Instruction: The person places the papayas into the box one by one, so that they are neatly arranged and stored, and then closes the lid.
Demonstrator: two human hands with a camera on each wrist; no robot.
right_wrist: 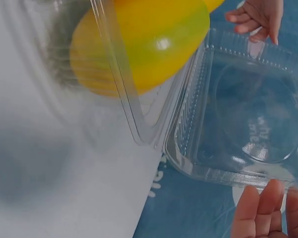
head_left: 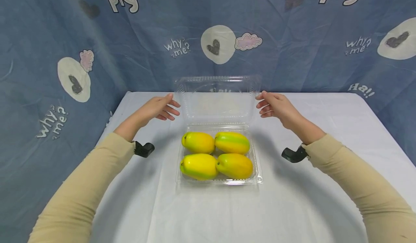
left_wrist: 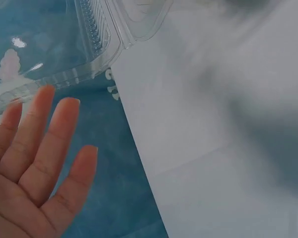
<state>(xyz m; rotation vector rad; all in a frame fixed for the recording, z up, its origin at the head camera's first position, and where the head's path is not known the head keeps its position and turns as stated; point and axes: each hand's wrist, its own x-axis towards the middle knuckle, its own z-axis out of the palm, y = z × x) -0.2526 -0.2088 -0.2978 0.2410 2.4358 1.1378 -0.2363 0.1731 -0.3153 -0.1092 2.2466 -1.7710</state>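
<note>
A clear plastic clamshell box (head_left: 219,182) lies on the table with its lid (head_left: 218,107) raised upright at the back. Several oblong yellow-green fruits (head_left: 199,166), like mangoes or papayas, fill the base in two rows. At the lid's left side is my left hand (head_left: 160,107), its fingers spread and relaxed; in the left wrist view its fingertips overlap the lid's edge. My right hand (head_left: 278,107) mirrors it on the other side, fingers loosely extended, fingertips right at the lid's rim in the right wrist view. Neither hand grips anything.
White cloth covers the table (head_left: 214,214). Behind it hangs a blue printed curtain (head_left: 146,66), close to the raised lid. Black wrist mounts (head_left: 144,149) stick out from the beige sleeves (head_left: 81,185).
</note>
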